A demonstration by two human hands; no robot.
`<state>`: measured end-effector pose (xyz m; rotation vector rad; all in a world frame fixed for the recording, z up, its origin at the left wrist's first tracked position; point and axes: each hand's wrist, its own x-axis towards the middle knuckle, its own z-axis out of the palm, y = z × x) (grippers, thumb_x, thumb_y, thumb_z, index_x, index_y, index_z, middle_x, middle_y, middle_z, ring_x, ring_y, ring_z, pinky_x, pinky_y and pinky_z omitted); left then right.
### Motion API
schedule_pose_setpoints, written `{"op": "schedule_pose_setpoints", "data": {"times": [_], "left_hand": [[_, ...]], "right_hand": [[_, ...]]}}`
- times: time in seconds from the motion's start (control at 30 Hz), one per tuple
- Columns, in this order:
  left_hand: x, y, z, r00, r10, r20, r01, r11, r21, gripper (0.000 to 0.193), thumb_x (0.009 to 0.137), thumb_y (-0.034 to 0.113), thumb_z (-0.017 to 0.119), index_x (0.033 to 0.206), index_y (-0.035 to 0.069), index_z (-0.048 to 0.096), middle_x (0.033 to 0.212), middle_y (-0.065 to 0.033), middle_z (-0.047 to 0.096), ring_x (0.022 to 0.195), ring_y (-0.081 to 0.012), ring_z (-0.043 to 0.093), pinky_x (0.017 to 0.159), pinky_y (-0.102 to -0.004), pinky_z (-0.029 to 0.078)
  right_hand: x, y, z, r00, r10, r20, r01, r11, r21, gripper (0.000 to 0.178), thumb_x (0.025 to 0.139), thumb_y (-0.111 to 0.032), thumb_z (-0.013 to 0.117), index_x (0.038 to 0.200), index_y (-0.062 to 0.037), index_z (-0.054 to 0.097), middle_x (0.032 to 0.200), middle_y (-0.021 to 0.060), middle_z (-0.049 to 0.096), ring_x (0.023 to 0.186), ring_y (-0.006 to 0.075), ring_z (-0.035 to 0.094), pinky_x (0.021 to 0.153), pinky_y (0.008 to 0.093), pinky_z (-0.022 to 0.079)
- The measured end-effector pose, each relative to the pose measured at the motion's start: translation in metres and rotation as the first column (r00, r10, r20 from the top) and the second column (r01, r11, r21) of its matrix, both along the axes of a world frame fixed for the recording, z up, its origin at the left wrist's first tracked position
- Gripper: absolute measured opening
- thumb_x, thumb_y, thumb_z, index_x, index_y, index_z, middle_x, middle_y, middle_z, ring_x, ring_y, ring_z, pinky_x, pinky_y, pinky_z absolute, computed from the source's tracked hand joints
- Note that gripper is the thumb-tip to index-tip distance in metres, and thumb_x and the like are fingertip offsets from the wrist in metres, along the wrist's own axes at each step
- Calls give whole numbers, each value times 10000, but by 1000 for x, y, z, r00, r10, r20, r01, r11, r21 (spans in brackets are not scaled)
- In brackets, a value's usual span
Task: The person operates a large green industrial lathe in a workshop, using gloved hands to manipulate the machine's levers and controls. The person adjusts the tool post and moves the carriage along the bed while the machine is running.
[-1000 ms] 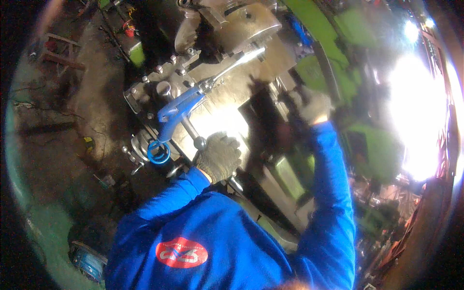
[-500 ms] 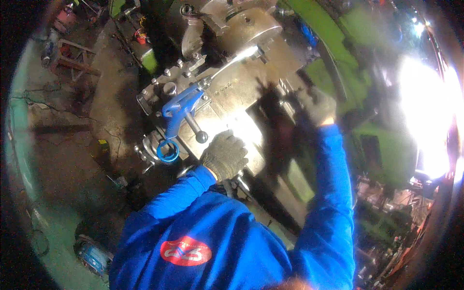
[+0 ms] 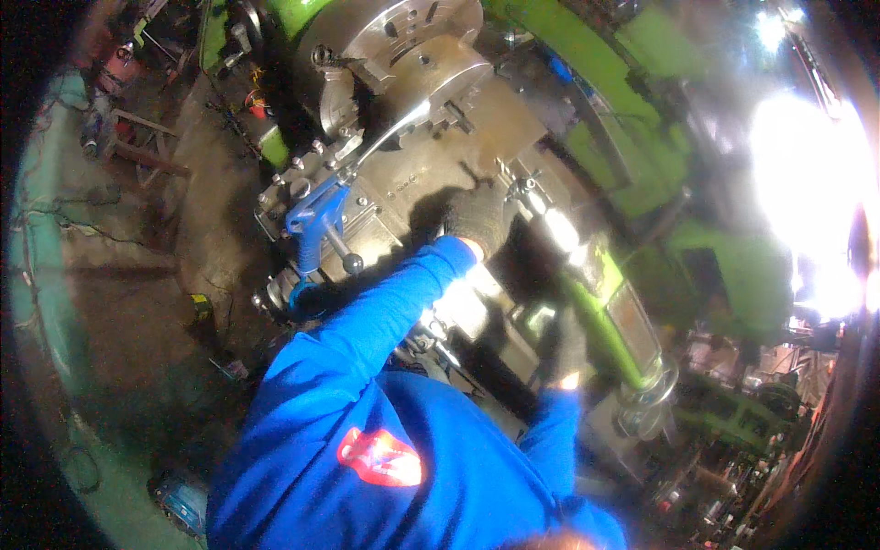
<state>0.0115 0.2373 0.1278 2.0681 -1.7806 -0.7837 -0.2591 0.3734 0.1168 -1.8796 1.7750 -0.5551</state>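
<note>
My left hand [image 3: 477,222], in a dark work glove, reaches over the metal carriage [image 3: 403,188] of a lathe. It is beside the shiny drill chuck [image 3: 530,194] at the front of the green tailstock [image 3: 600,307]; its fingertips are in shadow, so their grip does not show. Lower right, my right hand [image 3: 566,348], also gloved, is close to the tailstock's near side, dark and blurred. A blue air blow gun [image 3: 316,223] with a long thin nozzle rests on the carriage, left of my left hand. Next to it is a lever with a black ball knob [image 3: 353,264].
The large round lathe chuck [image 3: 367,37] holds a wide metal cylinder [image 3: 449,73] at the far side. A handwheel [image 3: 646,403] sits at the tailstock's near end. Stained floor [image 3: 137,312] lies left, and a bright lamp glare [image 3: 811,192] fills the right.
My left hand has moved from near the ball knob, up and right, to beside the drill chuck. My right hand has drawn back toward me, uncovering the tailstock. The whole view has shifted.
</note>
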Motion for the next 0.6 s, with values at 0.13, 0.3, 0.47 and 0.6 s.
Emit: {"op": "schedule_pose_setpoints", "data": {"times": [0.13,0.3,0.47,0.6], "left_hand": [[-15,-21,-63,995,-105,5,104,983,-152,370,1058,425,524,1165,96,653,1075,-194,728,969,-364,716,849,-516,550],[-7,-50,-125,193,410,-892,69,901,429,450,1031,509,576,1109,75,668,932,-128,712,849,-267,706,812,-462,557],[-16,-34,-121,714,223,-663,-228,970,80,646,940,627,655,1199,36,693,1133,-202,716,1021,-368,685,922,-474,529],[-28,-16,-68,723,166,-670,-212,977,14,663,948,621,633,1298,59,660,1313,-271,656,1239,-449,605,1055,-500,472]], "right_hand": [[-18,52,-25,-57,-733,678,-30,680,733,308,993,-159,641,1246,13,608,859,88,683,672,244,670,578,341,583],[59,31,12,-77,-668,740,-55,744,666,373,979,-146,655,1308,18,588,849,93,679,581,184,630,563,287,571],[109,-16,55,707,-452,544,162,853,497,345,995,-158,656,1287,23,621,884,67,685,630,126,596,572,240,490],[97,-53,68,939,-244,241,259,965,-34,432,973,-269,714,1318,-13,672,1132,163,744,1065,276,688,954,388,527]]}}
